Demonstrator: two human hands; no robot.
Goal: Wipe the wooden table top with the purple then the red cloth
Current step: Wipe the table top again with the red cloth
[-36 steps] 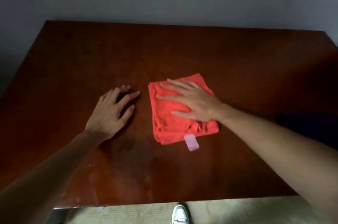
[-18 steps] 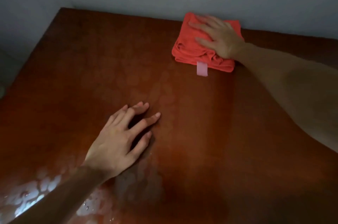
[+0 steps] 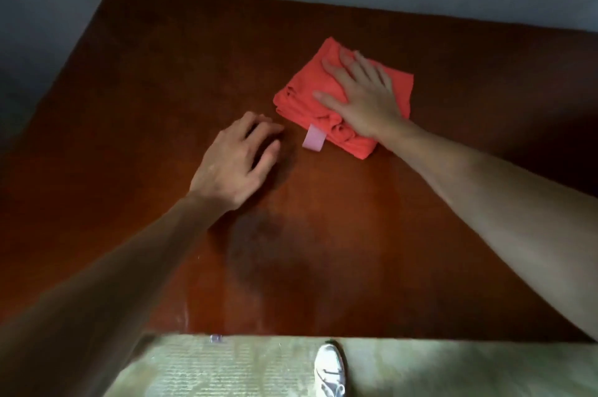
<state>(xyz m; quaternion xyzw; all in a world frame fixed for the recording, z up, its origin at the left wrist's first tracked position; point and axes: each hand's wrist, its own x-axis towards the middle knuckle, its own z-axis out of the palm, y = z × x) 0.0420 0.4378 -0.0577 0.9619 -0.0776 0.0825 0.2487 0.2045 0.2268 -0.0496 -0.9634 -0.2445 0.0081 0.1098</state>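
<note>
The right hand point(image 3: 365, 98) lies flat, fingers spread, pressing down on the folded red cloth point(image 3: 343, 95) without gripping it. The left hand point(image 3: 236, 163) rests on bare wood just beside it, fingers loosely curled, holding nothing. The cloth sits right of centre on the wooden table top point(image 3: 145, 89), under the right palm, so that hand drives it. Its long axis runs diagonally from near-right to far-left; the pink tag point(image 3: 314, 137) points toward the near edge. No purple cloth is visible
</note>
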